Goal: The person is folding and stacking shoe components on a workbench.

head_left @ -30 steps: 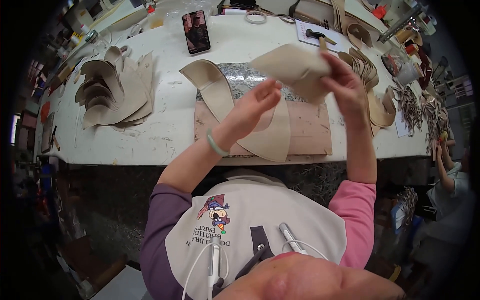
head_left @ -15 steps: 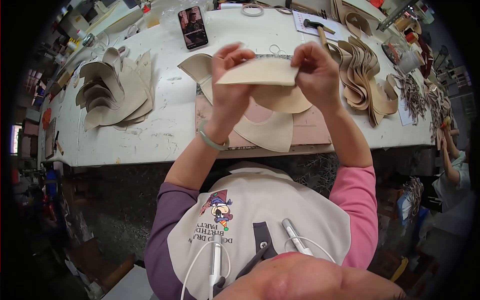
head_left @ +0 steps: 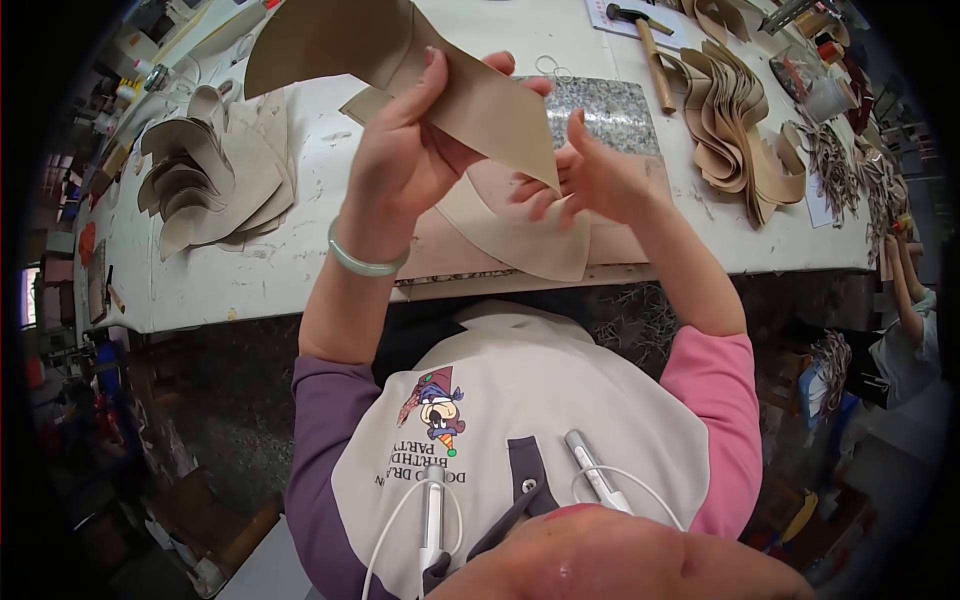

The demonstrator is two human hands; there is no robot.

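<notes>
A curved beige leather-like panel (head_left: 485, 110) with a seam across it is raised above the table. My left hand (head_left: 395, 160) grips it by its lower edge, the thumb on the near face and fingertips showing past the far edge. Beside the panel's pointed right end is my right hand (head_left: 605, 185), its fingers spread; whether they touch the tip I cannot tell. Beneath both hands, a similar beige panel (head_left: 540, 240) lies on a pinkish board (head_left: 625, 235). Part of that lower panel is hidden by my left hand and the raised piece.
A speckled stone slab (head_left: 610, 110) sits behind the board. Stacked curved panels (head_left: 230, 190) stand at left, and another bundle (head_left: 725, 125) at right. A hammer (head_left: 655, 65) lies near the right bundle. At the far right is another person (head_left: 905, 345).
The panel has swung up and left in my left hand, its broad face now showing. My right hand has let go of its grip, lowered and spread its fingers. The phone is no longer visible.
</notes>
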